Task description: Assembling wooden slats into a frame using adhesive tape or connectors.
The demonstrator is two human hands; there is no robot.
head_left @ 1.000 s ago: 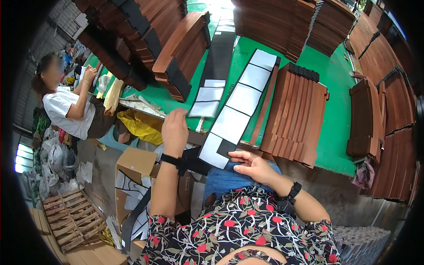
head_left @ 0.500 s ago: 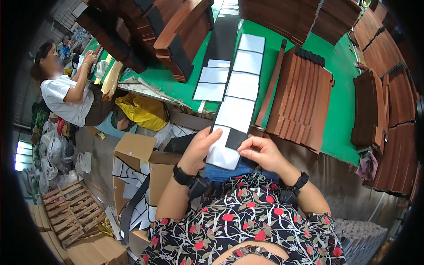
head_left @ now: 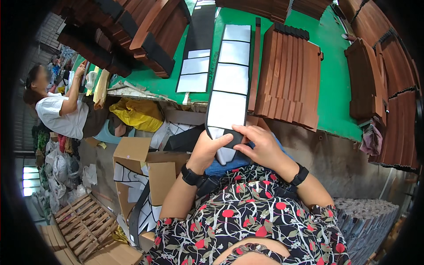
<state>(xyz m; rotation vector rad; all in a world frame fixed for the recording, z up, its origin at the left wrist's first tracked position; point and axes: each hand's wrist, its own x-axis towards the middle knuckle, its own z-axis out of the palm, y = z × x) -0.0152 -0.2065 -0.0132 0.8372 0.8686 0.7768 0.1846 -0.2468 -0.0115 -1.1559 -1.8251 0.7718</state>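
Note:
A long strip of white panels with black edging (head_left: 227, 104) runs from my lap up onto the green table. My left hand (head_left: 207, 149) is closed round the left edge of its near end, the thumb pressing on top. A black patch (head_left: 232, 139) lies across the strip there, under that thumb. From the right, my right hand (head_left: 263, 148) pinches the patch and the strip's edge between thumb and fingers. Below the hands the strip's white end (head_left: 226, 155) looks narrowed and bent. A second black strip with white panels (head_left: 193, 75) lies flat on the table to the left.
Reddish-brown slats with black ends (head_left: 289, 75) lie in a row on the green table (head_left: 330, 101). More brown stacks (head_left: 154, 39) stand at left and right. An open carton (head_left: 132, 150) holds similar strips. A person in white (head_left: 64, 112) sits at far left, near a yellow bag (head_left: 137, 114).
My hands have come closer together. The black patch now lies across the strip under my left thumb, and the white end below has narrowed. The whole view has shifted slightly.

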